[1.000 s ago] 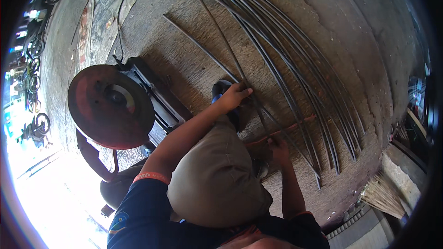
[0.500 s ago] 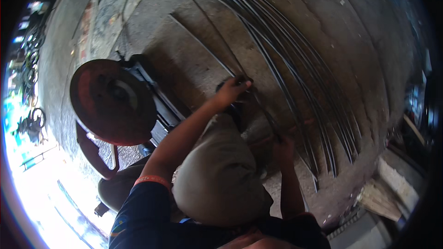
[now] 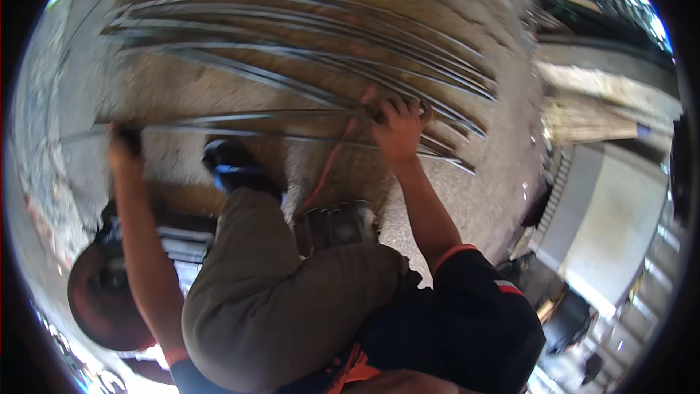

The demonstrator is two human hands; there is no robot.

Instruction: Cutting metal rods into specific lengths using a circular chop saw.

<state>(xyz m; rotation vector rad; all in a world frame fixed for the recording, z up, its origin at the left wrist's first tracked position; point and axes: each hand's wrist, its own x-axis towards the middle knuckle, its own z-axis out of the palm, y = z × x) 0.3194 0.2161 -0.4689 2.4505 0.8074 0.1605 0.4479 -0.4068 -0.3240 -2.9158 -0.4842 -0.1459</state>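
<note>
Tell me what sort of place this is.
Probably an open-air metal workshop: long steel strips lie spread over a rough concrete floor, a rusty round disc stands nearby, and both hands grip one strip.

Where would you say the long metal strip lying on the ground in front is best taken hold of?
Grip the long metal strip near both ends, from above: it lies flat, long and thin, so it would sag. The left hand and right hand already close on it there.

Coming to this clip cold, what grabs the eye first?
A fan of long grey metal strips lies across the concrete floor at the top. The left hand and right hand grip one strip nearest the knees. A rusty red disc sits at lower left.
</note>
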